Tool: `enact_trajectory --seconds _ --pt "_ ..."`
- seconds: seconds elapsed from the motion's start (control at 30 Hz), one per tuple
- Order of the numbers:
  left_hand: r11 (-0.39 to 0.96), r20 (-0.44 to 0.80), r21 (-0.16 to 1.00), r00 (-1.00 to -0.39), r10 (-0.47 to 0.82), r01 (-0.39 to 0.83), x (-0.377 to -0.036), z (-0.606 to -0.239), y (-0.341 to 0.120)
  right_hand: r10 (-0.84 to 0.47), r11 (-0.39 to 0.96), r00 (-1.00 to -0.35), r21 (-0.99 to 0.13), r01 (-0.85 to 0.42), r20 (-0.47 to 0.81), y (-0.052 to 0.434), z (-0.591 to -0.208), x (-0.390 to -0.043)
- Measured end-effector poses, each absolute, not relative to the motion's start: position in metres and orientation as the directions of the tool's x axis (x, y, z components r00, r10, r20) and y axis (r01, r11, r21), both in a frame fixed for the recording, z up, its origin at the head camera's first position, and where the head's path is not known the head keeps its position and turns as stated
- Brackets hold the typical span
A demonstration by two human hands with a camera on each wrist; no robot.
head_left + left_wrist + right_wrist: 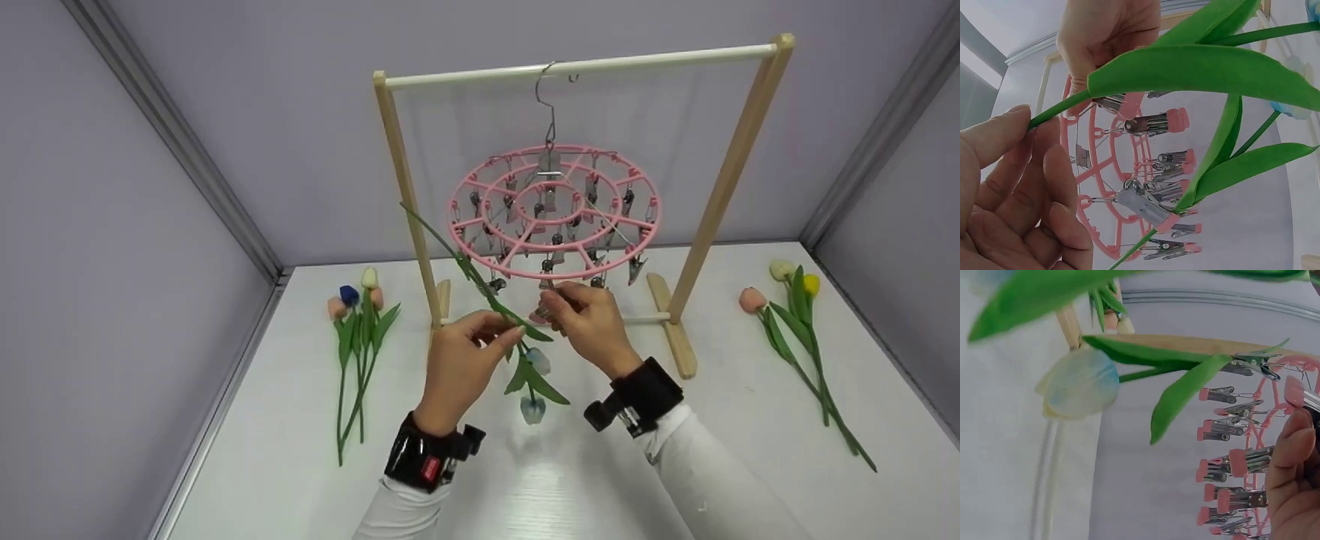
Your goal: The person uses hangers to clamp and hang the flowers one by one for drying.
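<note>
Two hands | left hand [459, 360] pinches tulip stem [480, 289] | right hand [592, 319] squeezes clip [551, 300]

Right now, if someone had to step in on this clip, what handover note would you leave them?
Left hand: pinches a tulip stem, blue blooms hanging down.
Right hand: fingers on a clip under the front of the pink hanger, which hangs from the wooden rack.
One tulip already looks clipped, seen from the left wrist.
On the table: a left bunch and a right bunch, still lying loose.
Left, probably: clip the held stem, then hang the rest.
</note>
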State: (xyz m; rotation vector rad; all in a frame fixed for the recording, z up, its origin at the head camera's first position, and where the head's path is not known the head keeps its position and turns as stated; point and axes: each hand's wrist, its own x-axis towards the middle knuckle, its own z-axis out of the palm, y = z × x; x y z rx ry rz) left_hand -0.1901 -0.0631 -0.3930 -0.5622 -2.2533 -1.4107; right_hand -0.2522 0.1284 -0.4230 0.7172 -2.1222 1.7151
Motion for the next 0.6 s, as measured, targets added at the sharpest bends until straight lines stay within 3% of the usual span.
enact_trajectory --seconds 0.23,0.43,0.6 --pt "0.396 0.519 0.761 -0.848 0.104 0.514 -0.203 -0.392 -0.056 -0.005 -0.243 -0.891 -0.864 -0.440 0.455 0.124 -0.432 -0.246" --pt "0.341 0.505 0.797 -0.860 0.079 0.499 -0.211 -0.391 -0.047 0.063 -0.402 -0.933 -0.847 -0.349 0.355 0.120 -0.437 -0.239" --pt "0.303 0.496 0.815 -0.865 0.076 0.493 -0.211 -0.385 -0.040 0.060 -0.447 -0.938 -0.831 -0.331 0.342 0.119 -0.439 -0.235"
